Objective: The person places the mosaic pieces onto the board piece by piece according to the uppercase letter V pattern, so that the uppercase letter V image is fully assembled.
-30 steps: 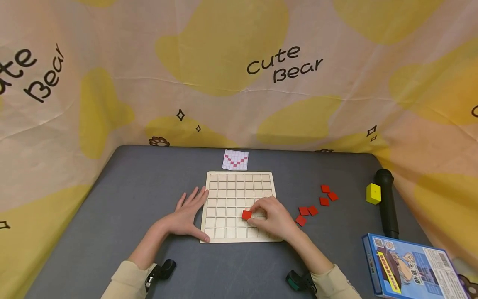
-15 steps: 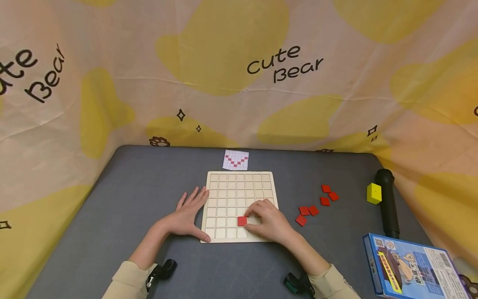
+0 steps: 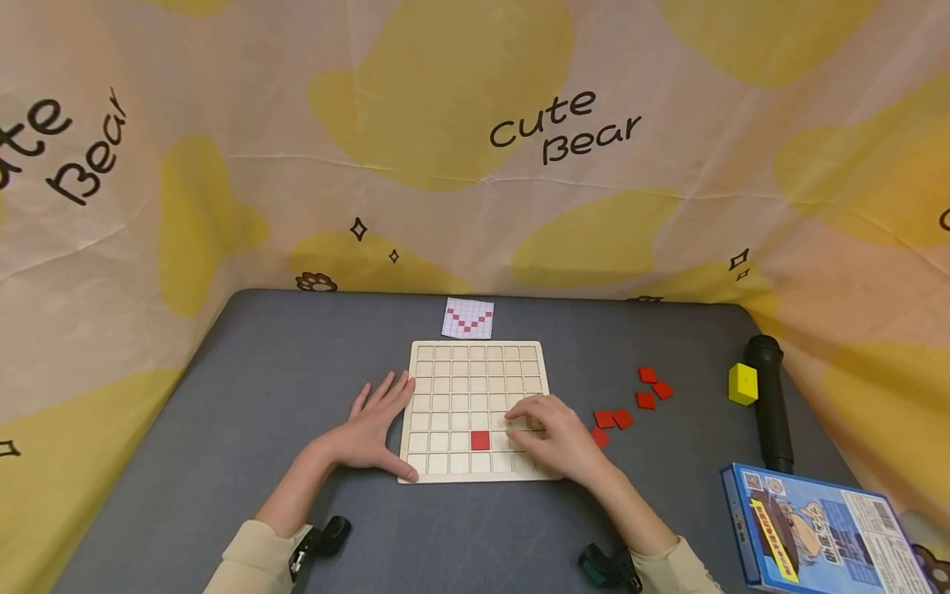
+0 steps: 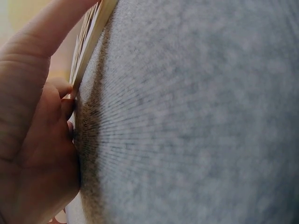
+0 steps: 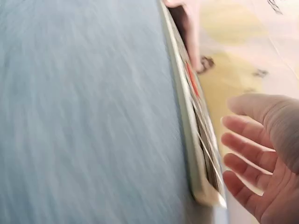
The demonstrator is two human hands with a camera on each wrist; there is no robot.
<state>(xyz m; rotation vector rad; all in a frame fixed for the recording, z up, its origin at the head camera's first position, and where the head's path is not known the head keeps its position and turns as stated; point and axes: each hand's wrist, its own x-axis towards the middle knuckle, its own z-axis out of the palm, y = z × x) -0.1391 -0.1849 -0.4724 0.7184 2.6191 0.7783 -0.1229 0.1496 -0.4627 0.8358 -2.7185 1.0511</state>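
Observation:
A pale wooden board (image 3: pixel 441 403) with a grid of square recesses lies mid-table. One red square tile (image 3: pixel 480 440) sits flat in a cell of its second row from the front; in the right wrist view that tile (image 5: pixel 191 80) is a thin red strip. My left hand (image 3: pixel 367 433) is spread along the board's left edge, thumb at the near corner, fingertips touching the rim. Over the board's right side hovers my right hand (image 3: pixel 552 437), thumb and fingers apart, holding nothing. The right wrist view shows its relaxed fingers (image 5: pixel 245 128) beside the board's edge.
Several loose red tiles (image 3: pixel 646 400) lie right of the board. Behind it is a small card (image 3: pixel 468 318) printed with a pink V pattern. At far right are a yellow block (image 3: pixel 742 384), a black microphone (image 3: pixel 768 404) and a blue box (image 3: pixel 824 528).
My right hand set the red tile down into a cell, let go of it and drew back to the right. The left hand stayed in place.

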